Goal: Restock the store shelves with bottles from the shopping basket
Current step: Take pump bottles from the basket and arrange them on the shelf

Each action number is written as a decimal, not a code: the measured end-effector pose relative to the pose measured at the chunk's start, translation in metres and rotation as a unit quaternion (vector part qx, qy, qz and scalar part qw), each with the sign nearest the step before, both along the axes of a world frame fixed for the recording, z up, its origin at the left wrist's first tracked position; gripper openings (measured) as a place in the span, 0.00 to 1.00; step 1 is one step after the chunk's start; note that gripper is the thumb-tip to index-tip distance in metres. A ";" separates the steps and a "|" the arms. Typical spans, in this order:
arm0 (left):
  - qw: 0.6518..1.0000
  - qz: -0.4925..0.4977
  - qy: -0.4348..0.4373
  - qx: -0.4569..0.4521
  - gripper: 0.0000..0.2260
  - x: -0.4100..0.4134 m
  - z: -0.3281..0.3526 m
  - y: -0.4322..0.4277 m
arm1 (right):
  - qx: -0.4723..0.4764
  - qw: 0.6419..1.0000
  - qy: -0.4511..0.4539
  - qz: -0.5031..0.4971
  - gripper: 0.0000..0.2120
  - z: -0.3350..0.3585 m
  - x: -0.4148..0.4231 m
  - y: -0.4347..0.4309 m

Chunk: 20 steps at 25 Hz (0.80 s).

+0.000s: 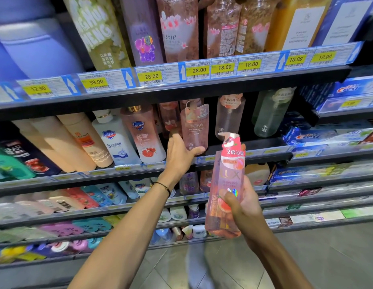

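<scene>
your right hand [243,205] grips the pink lux bottle [225,192] upright; your left hand [180,155] cups a pale pink shelf bottle [194,127]. nudging it carelessly may topple neighbours.

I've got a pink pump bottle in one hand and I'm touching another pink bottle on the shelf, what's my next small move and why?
Probably slide the shelf bottle aside with the left hand, which already rests on its lower edge. The right hand holds the pink pump bottle upright just below that shelf, and it needs a gap.
</scene>
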<state>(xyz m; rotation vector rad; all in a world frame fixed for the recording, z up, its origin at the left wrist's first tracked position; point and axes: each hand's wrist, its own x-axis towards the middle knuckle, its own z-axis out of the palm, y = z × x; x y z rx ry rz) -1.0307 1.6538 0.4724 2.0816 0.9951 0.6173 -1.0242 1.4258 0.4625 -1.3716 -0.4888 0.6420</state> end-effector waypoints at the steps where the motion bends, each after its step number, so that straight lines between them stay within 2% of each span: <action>1: 1.000 0.007 0.016 0.013 0.26 -0.001 -0.004 0.001 | 0.002 1.000 -0.001 0.000 0.19 0.000 0.001 0.002; 7: 0.998 0.024 0.048 0.028 0.24 0.005 -0.007 0.006 | 0.010 1.000 -0.013 0.006 0.23 0.004 0.014 0.021; 10: 0.998 0.021 0.058 0.029 0.24 0.008 -0.007 0.008 | 0.020 1.000 -0.013 0.017 0.21 0.006 0.020 0.026; 15: 0.997 -0.008 0.064 0.038 0.22 0.003 -0.007 0.008 | 0.031 0.997 0.050 0.049 0.22 0.008 0.024 0.030; 17: 0.995 -0.050 0.043 0.081 0.17 -0.013 -0.011 0.005 | 0.036 0.997 0.048 0.057 0.22 0.011 0.024 0.031; 20: 0.969 -0.084 -0.008 0.232 0.15 -0.054 -0.024 0.000 | 0.045 0.996 0.033 0.070 0.21 0.017 0.024 0.034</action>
